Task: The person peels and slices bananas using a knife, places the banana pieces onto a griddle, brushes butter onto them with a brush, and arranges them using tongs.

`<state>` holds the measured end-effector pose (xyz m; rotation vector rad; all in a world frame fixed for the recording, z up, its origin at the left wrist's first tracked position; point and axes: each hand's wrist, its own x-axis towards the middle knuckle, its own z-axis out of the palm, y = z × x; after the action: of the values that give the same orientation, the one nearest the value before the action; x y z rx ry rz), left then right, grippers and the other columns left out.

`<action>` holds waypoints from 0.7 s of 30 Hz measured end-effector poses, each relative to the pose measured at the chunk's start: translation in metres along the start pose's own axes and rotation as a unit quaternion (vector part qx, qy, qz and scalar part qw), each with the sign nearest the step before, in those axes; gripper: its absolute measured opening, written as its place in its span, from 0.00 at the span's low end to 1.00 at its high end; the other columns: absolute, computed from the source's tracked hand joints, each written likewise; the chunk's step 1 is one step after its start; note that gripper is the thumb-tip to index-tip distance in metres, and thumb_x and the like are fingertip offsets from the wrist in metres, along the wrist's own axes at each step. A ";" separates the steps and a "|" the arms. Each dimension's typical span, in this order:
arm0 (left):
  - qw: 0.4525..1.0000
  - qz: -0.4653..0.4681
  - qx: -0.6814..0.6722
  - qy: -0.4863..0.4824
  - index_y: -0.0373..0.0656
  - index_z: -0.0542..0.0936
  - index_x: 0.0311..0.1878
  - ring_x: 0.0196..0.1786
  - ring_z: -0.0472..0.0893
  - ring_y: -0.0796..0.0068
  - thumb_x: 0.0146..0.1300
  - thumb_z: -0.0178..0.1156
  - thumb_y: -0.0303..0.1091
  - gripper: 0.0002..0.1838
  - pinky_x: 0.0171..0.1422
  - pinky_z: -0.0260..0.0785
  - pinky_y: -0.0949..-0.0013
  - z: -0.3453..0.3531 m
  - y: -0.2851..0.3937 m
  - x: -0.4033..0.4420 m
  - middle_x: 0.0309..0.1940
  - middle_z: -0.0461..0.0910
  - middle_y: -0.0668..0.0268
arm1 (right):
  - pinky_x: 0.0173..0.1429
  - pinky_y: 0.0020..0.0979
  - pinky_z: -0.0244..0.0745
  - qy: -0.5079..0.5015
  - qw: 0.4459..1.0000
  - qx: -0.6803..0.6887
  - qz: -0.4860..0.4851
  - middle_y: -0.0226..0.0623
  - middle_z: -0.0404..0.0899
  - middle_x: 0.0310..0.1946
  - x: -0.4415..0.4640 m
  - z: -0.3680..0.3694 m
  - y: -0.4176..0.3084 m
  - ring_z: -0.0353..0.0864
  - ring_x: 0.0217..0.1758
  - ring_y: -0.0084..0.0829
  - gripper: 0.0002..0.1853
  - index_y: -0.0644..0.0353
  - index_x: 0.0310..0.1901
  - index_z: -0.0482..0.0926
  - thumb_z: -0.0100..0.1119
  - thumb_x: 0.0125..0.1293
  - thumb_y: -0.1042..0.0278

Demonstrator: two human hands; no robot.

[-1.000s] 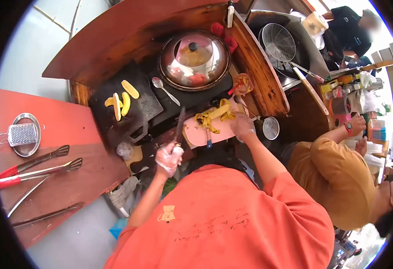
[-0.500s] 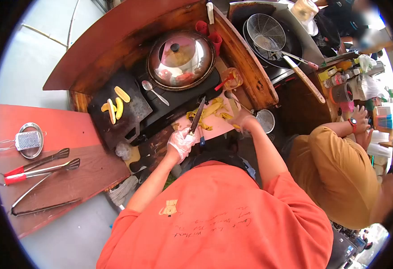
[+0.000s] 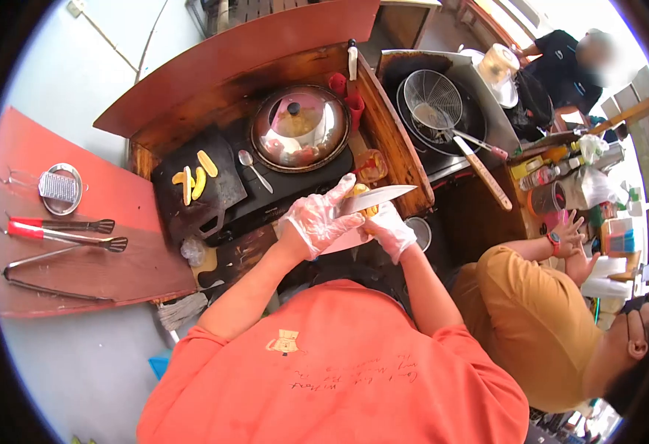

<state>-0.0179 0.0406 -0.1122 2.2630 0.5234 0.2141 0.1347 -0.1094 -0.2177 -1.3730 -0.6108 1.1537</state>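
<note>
Both my hands wear clear plastic gloves and are close together over the pink cutting board (image 3: pixel 345 240). My left hand (image 3: pixel 315 224) is closed on a knife (image 3: pixel 376 198), its wide blade pointing right across the front of my right hand. My right hand (image 3: pixel 394 232) is closed around yellow-brown banana peels (image 3: pixel 371 210), partly hidden by the blade and fingers. More yellow shows just behind the blade. Most of the board is covered by my hands. Several peeled banana pieces (image 3: pixel 200 181) lie on the black griddle (image 3: pixel 224 155) to the left.
A domed lidded pan (image 3: pixel 295 129) stands behind my hands, beside a spoon (image 3: pixel 254 170). Right of the wooden partition, a wire strainer (image 3: pixel 433 96) rests over a wok. A grater (image 3: pixel 59 188) and tongs (image 3: pixel 65 240) lie on the red side table. A co-worker in a brown shirt (image 3: pixel 539 318) is close on my right.
My right hand has come up from the board's right side with peels gathered from it. My left hand has moved right and up, and the knife now points right. The view has shifted slightly.
</note>
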 end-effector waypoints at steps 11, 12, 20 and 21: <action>0.995 0.053 -0.001 0.089 0.34 0.71 0.72 0.26 0.81 0.56 0.69 0.64 0.50 0.36 0.35 0.73 0.57 0.004 0.019 0.002 0.21 0.79 0.52 | 0.48 0.37 0.81 0.156 0.931 -0.243 -0.222 0.42 0.88 0.40 -0.011 0.030 -0.062 0.89 0.45 0.41 0.17 0.58 0.52 0.84 0.68 0.61 0.72; 0.995 0.051 -0.001 0.089 0.34 0.71 0.72 0.26 0.81 0.56 0.69 0.64 0.50 0.36 0.35 0.73 0.57 0.007 0.019 0.002 0.21 0.79 0.52 | 0.48 0.38 0.81 0.181 0.921 -0.260 -0.225 0.43 0.88 0.40 -0.011 0.031 -0.061 0.89 0.45 0.42 0.16 0.58 0.53 0.84 0.68 0.62 0.72; 0.991 0.009 -0.029 0.129 0.39 0.75 0.67 0.21 0.78 0.65 0.70 0.64 0.49 0.30 0.30 0.70 0.62 0.003 0.032 0.000 0.18 0.76 0.60 | 0.46 0.43 0.81 0.187 0.910 -0.303 -0.212 0.49 0.87 0.40 -0.014 0.039 -0.076 0.87 0.44 0.52 0.15 0.58 0.52 0.85 0.68 0.64 0.68; 0.991 0.006 -0.029 0.131 0.39 0.75 0.67 0.21 0.78 0.65 0.70 0.64 0.49 0.30 0.30 0.70 0.62 0.002 0.034 -0.001 0.18 0.76 0.60 | 0.45 0.44 0.81 0.192 0.902 -0.328 -0.204 0.49 0.86 0.39 -0.014 0.040 -0.079 0.87 0.44 0.52 0.14 0.57 0.51 0.85 0.68 0.64 0.67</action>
<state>-0.0075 0.0183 -0.0881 2.1942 0.6313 0.5317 0.1152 -0.0908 -0.1322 -1.8590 -0.9890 0.3120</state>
